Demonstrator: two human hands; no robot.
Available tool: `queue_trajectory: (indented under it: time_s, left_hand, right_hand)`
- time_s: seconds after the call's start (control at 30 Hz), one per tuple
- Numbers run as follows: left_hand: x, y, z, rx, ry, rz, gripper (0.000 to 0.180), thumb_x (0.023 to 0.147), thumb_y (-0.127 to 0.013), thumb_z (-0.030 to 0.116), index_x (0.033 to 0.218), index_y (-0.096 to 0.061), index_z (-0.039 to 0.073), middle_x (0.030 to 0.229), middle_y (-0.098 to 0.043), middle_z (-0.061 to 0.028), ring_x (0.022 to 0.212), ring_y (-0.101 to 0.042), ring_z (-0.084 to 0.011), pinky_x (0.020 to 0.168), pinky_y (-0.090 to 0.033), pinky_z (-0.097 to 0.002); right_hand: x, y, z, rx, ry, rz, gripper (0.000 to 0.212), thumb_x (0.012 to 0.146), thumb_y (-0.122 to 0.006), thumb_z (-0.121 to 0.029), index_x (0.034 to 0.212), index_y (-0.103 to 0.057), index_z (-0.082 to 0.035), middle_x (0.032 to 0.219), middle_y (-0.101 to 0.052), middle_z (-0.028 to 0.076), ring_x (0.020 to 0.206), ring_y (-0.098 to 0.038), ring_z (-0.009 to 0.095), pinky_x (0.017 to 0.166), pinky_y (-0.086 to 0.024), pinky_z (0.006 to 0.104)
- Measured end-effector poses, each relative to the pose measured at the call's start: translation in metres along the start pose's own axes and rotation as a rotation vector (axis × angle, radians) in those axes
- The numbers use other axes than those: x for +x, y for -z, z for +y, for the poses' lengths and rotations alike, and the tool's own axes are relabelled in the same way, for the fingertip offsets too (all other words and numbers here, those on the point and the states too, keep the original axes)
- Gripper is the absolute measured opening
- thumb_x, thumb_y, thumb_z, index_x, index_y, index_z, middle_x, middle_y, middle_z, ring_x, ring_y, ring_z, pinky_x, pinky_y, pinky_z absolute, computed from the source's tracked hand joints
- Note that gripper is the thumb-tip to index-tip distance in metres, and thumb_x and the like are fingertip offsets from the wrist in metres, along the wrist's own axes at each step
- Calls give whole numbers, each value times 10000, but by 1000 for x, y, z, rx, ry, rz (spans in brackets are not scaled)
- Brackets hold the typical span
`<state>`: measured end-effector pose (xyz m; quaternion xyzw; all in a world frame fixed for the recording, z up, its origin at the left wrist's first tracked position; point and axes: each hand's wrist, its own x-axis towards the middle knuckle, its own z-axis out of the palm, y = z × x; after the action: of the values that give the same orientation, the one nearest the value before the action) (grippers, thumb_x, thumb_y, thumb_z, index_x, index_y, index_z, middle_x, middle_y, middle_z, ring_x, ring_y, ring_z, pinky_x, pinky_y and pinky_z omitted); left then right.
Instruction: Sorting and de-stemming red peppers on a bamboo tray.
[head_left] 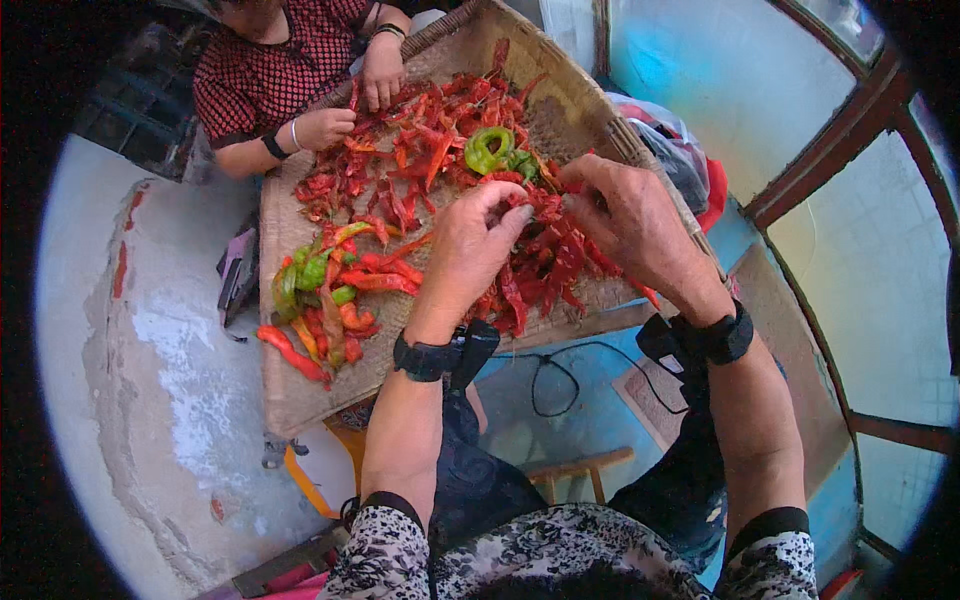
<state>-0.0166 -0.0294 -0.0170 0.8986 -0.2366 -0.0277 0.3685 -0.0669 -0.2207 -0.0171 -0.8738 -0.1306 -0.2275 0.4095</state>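
Note:
Dried red chili peppers (440, 150) lie heaped across a shallow woven tray (330, 390) in front of me. My left hand (470, 250) is closed, with thumb and fingertips at a wrinkled dried red chili pepper (542, 207) above the near part of the heap. On the pepper's other side, my right hand (640, 220) is closed too, its fingers curled in against the red pieces; its fingertips are partly hidden. Just beyond both hands sits a curled green pepper (488, 150). Fresher red, orange and green peppers (335, 290) form a separate pile at the tray's left.
Across the tray at the far left, another person (270, 80) in a red-and-black patterned top has both hands on the peppers. Plastic bags (665, 140) stand beyond the right rim. Below are a wooden stool (580, 468) and a black cable (555, 385). Framed panes (860, 260) line the right.

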Motion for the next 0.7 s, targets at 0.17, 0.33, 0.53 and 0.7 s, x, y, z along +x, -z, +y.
queue_trajectory:
  time_s: [0.17,0.33,0.53,0.7]
  left_hand:
    - [-2,24,-10,-504,67,-5,247,944,-577,144,1157,-617,27,927,-663,-25,727,-569,-63,652,-466,-200]
    - [-1,39,-16,-782,75,125,269,950,-575,129,1203,-574,38,986,-658,-55,758,-590,-78,671,-484,-208]
    - [3,27,2,-971,-99,144,221,946,-582,123,1146,-555,33,1004,-637,-72,794,-605,-112,712,-510,-241]
    - [5,10,17,-1024,-70,-45,223,951,-576,134,1151,-556,38,993,-647,-82,804,-617,-123,733,-518,-249]
  right_hand:
    - [1,1,-1,-7,-1,-55,165,851,-611,-55,1004,-600,5,844,-633,187,763,-623,346,688,-485,392]
    - [4,5,-5,19,31,-2,170,844,-617,-77,997,-601,-7,858,-636,200,794,-622,369,704,-489,424]
    - [3,10,-11,147,-32,-51,278,805,-686,-140,1034,-593,-14,860,-643,210,797,-626,396,686,-497,442]
    - [4,-6,-12,219,-60,-161,248,795,-695,-179,966,-607,-22,793,-637,209,754,-635,398,644,-503,440]
